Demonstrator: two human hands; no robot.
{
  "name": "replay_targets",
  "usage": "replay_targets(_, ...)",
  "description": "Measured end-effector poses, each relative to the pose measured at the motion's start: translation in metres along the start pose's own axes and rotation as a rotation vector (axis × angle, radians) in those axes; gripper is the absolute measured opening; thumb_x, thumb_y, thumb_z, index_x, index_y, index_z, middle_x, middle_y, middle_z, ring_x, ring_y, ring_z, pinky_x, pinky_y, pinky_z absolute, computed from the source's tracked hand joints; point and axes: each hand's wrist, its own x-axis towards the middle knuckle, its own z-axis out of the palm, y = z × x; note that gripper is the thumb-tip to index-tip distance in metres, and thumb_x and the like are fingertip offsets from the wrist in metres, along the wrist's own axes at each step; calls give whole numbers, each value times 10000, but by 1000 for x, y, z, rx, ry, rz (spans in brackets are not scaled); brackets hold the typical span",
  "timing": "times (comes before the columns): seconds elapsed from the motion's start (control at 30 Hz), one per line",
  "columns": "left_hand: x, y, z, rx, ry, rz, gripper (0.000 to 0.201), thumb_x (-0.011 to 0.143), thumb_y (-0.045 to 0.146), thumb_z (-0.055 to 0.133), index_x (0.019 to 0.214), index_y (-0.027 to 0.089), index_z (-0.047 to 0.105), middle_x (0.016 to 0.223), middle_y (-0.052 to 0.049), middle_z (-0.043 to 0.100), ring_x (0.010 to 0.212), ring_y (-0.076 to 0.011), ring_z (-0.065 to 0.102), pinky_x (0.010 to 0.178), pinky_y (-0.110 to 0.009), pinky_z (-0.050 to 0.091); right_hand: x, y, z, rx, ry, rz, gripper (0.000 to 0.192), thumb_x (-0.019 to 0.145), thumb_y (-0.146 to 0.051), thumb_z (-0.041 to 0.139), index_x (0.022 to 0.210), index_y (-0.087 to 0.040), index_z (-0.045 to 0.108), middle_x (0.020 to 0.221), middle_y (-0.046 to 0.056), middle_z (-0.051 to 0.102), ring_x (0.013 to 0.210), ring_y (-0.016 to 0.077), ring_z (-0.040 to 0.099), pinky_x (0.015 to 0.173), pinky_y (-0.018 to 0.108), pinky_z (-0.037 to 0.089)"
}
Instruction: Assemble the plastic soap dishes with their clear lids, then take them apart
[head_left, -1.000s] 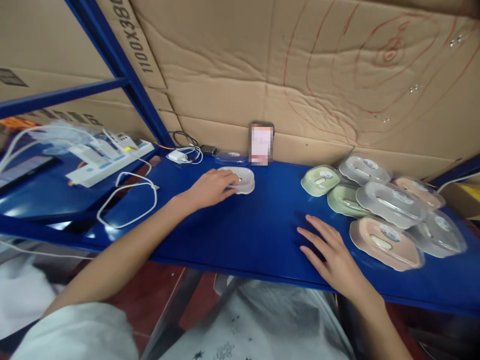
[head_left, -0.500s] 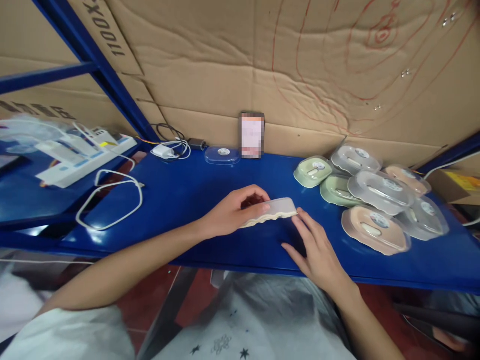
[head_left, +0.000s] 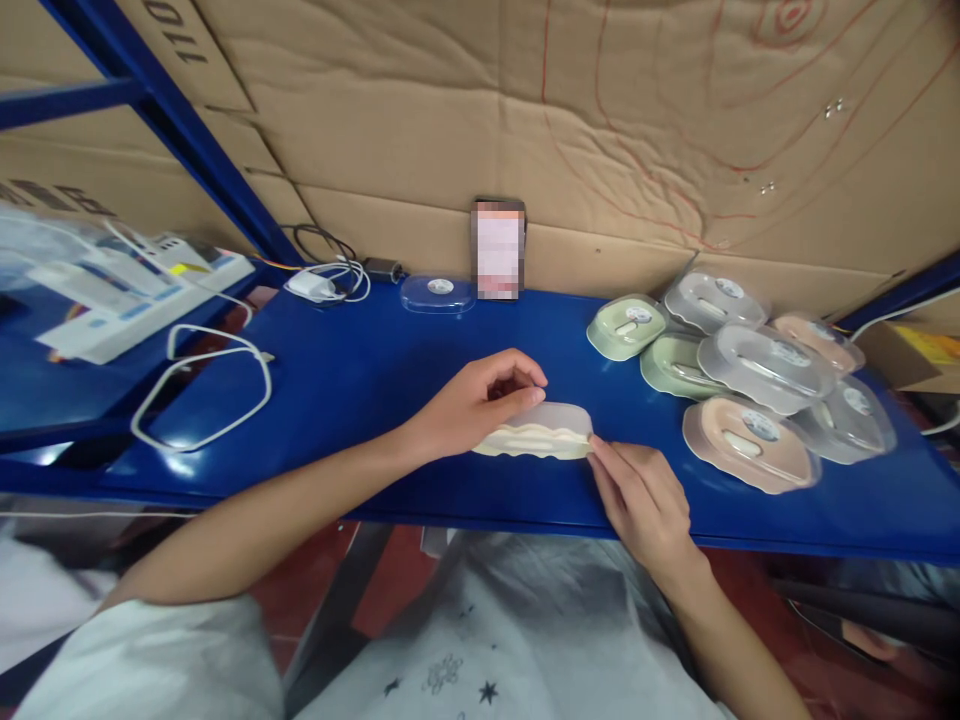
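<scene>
A small oval box (head_left: 536, 438) with pale translucent sides and a wavy cream rim is tilted on edge above the front half of the blue table. My left hand (head_left: 491, 395) is closed round its left end, the thumb lying along the top side and the fingers curled behind; that end is hidden. At the opposite end, the thumb and fingertips of my right hand (head_left: 641, 500) pinch the corner of the rim. Behind the hands, a clear oval lid (head_left: 439, 296) with a round sticker lies by the cardboard wall.
Several lidded oval boxes in green, grey and peach, such as a peach box (head_left: 750, 445), are piled at the right. A phone (head_left: 498, 250) leans on the cardboard. At the left are a white cable (head_left: 202, 445), a charger (head_left: 311, 288) and a power strip (head_left: 150, 310).
My right hand has gone from loosely spread fingers to a pinch on the box's right end. The box has tilted, showing more of its rim side. The view has shifted slightly.
</scene>
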Motion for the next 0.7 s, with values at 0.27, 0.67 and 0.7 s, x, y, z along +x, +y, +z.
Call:
replay_targets(0.27, -4, -10, 12, 201, 149, 269, 152, 1086, 301, 597, 1020, 195, 684, 925, 3, 698, 806, -125, 627, 756, -263, 496, 19, -10, -1, -32, -242, -1, 270, 1052, -145, 616, 1311, -192, 676, 1243, 123, 767, 1128, 258, 720, 959, 434, 540)
replay_targets(0.67, -8, -42, 20, 712, 58, 513, 176, 1144, 313, 511, 1165, 224, 661, 1080, -37, 740, 1001, -199, 700, 952, -355, 519, 2, -70, 38, 197, -460, -362, 237, 1058, -224, 646, 1271, -227, 751, 1532, 72, 657, 1440, 229, 594, 1258, 462, 474)
replay_targets(0.7, -7, -46, 19, 772, 27, 521, 199, 1147, 313, 497, 1165, 223, 674, 1084, -42, 739, 1013, -212, 703, 969, -375, 512, 3, -68, 35, 226, -463, -335, 268, 1052, -205, 651, 1303, -224, 741, 1521, 83, 665, 1439, 230, 599, 1264, 462, 472)
